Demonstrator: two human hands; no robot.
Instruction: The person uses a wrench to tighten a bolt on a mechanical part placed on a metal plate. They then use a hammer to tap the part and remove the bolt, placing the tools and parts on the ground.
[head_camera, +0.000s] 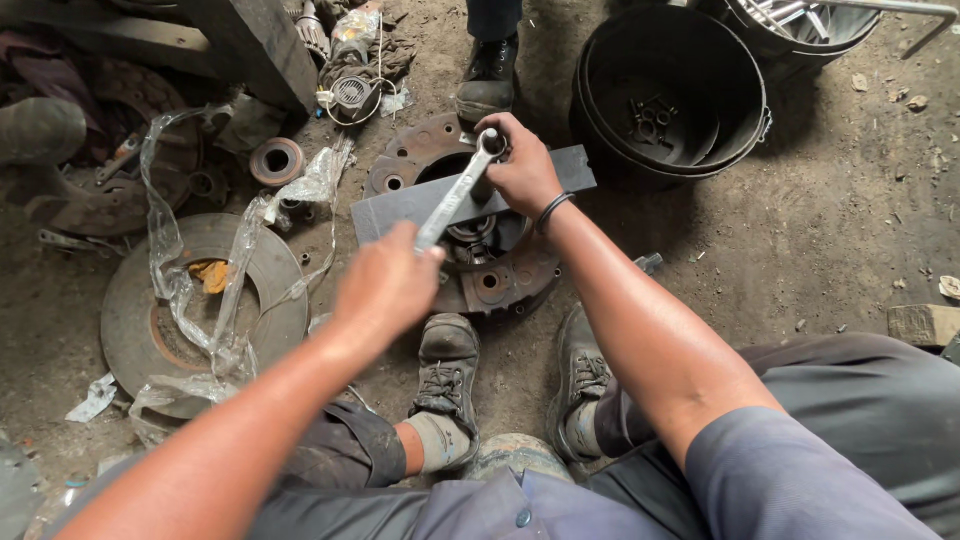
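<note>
A rusty round clutch housing (500, 283) lies on the dirt floor between my feet, with a flat dark steel bar (400, 205) laid across its top. A silver ring wrench (458, 193) sits with its ring end on a bolt at the bar's middle. My left hand (385, 285) grips the near end of the wrench handle. My right hand (520, 165) is closed over the ring end and the bolt head, with a black band on its wrist. The bolt itself is hidden under the fingers.
A rusty disc (205, 305) draped in clear plastic wrap (165, 240) lies to the left. Black buckets (665, 95) holding small parts stand at the upper right. Another person's boot (487, 75) stands just beyond the housing. A brick (922, 323) lies at the right edge.
</note>
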